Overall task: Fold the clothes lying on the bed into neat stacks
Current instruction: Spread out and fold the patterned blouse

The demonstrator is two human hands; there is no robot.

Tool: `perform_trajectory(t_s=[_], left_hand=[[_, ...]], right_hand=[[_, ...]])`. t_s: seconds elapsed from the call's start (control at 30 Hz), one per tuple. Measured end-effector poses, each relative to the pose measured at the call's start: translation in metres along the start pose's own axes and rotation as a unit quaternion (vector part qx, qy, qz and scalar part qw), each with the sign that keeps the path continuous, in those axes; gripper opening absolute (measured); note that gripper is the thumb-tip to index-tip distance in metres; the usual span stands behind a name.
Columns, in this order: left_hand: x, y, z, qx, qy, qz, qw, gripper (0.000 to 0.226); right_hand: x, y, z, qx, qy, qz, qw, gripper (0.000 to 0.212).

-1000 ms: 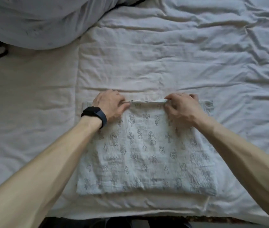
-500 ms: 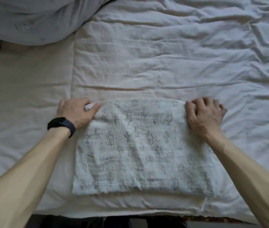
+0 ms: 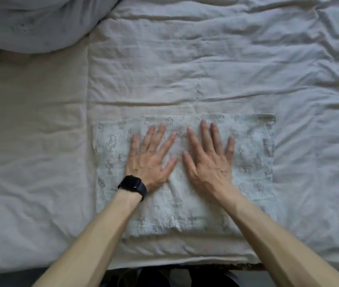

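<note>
On folded cloth [image 3: 253, 162] near bed [image 3: 185, 69] edge | left hand [image 3: 150, 160], right hand [image 3: 208, 162] flat, splayed

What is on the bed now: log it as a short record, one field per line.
item: printed muslin cloth, folded into a rectangle, flat near the bed's near edge
left hand: flat on the cloth, fingers spread; black smartwatch on the wrist
right hand: flat on the cloth beside the left, fingers spread
surface: wrinkled pale bedsheet
far left: grey duvet, bunched
</note>
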State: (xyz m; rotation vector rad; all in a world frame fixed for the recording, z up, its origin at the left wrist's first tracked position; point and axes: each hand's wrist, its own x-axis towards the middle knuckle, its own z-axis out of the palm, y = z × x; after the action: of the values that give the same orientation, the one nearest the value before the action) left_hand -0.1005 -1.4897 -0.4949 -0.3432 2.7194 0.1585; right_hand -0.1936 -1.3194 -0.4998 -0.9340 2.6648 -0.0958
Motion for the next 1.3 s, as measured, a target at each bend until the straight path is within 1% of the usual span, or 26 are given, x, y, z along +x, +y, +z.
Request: perform_trajectory(t_s=[0.07, 0.13, 0.2, 0.3, 0.33, 0.37, 0.43, 0.47, 0.5, 0.57, 0.6, 0.7, 0.8, 0.87, 0.9, 0.97, 1.07, 1.13, 1.2, 1.3], left_hand=[[-0.008, -0.027, 0.005, 0.01, -0.036, -0.05, 0.998, 0.065], [-0.016, -0.062, 0.005, 0.029, -0.046, -0.086, 0.995, 0.064], [-0.025, -0.082, 0.004, 0.041, -0.042, -0.101, 0.993, 0.064], [-0.039, -0.068, 0.001, -0.01, -0.005, -0.093, 0.996, 0.066], [-0.045, -0.055, 0.002, -0.03, 0.004, -0.071, 0.997, 0.068], [-0.053, -0.038, 0.005, -0.04, 0.008, -0.042, 0.998, 0.071], [-0.073, -0.007, 0.017, -0.035, 0.007, 0.005, 0.999, 0.074], [-0.084, 0.003, 0.024, -0.028, -0.005, 0.005, 1.0, 0.073], [-0.094, 0.007, 0.029, -0.022, -0.023, -0.013, 0.999, 0.073], [-0.11, -0.005, 0.039, -0.021, -0.057, -0.071, 0.996, 0.073], [-0.117, -0.016, 0.042, -0.02, -0.061, -0.093, 0.994, 0.073], [-0.127, -0.048, 0.046, -0.01, -0.043, -0.096, 0.994, 0.074], [-0.129, -0.053, 0.043, -0.009, -0.039, -0.101, 0.994, 0.073], [-0.132, -0.034, 0.042, -0.035, -0.029, -0.105, 0.993, 0.073], [-0.135, -0.02, 0.043, -0.044, -0.026, -0.092, 0.994, 0.073], [-0.141, 0.017, 0.046, -0.055, -0.023, -0.039, 0.997, 0.072], [-0.14, 0.092, 0.053, -0.095, -0.04, 0.041, 0.994, 0.069], [-0.129, 0.143, 0.056, -0.104, -0.05, 0.078, 0.99, 0.07], [-0.117, 0.19, 0.054, -0.106, -0.051, 0.101, 0.988, 0.077], [-0.1, 0.247, 0.049, -0.085, -0.096, 0.115, 0.985, 0.089]], right_hand=[[0.004, 0.034, 0.004, -0.013, -0.059, 0.038, 0.997, 0.071], [0.004, 0.071, 0.003, -0.035, -0.081, 0.071, 0.994, 0.07], [0.001, 0.092, 0.0, -0.042, -0.087, 0.099, 0.99, 0.07], [-0.016, 0.075, -0.006, 0.0, -0.062, 0.172, 0.983, 0.071], [-0.025, 0.059, -0.007, 0.012, -0.046, 0.176, 0.983, 0.072], [-0.038, 0.039, -0.006, 0.023, -0.033, 0.156, 0.987, 0.074], [-0.069, -0.004, -0.002, 0.027, -0.035, 0.072, 0.996, 0.076], [-0.086, -0.02, 0.004, 0.017, -0.045, 0.04, 0.998, 0.077], [-0.099, -0.029, 0.009, 0.007, -0.057, 0.03, 0.998, 0.077], [-0.119, -0.024, 0.017, 0.0, -0.097, 0.066, 0.993, 0.076], [-0.126, -0.014, 0.02, -0.008, -0.115, 0.088, 0.989, 0.075], [-0.145, 0.028, 0.021, -0.039, -0.149, 0.136, 0.979, 0.073], [-0.159, 0.067, 0.01, -0.031, -0.175, 0.186, 0.966, 0.07], [-0.17, 0.09, 0.002, -0.025, -0.184, 0.218, 0.958, 0.067], [-0.177, 0.1, -0.001, -0.019, -0.185, 0.23, 0.955, 0.067], [-0.186, 0.12, -0.003, -0.005, -0.184, 0.242, 0.953, 0.067], [-0.192, 0.151, -0.002, 0.008, -0.176, 0.254, 0.951, 0.067], [-0.195, 0.173, 0.001, 0.002, -0.167, 0.246, 0.955, 0.065], [-0.2, 0.195, 0.006, -0.005, -0.155, 0.218, 0.964, 0.064], [-0.208, 0.225, 0.012, 0.002, -0.138, 0.194, 0.971, 0.062]])
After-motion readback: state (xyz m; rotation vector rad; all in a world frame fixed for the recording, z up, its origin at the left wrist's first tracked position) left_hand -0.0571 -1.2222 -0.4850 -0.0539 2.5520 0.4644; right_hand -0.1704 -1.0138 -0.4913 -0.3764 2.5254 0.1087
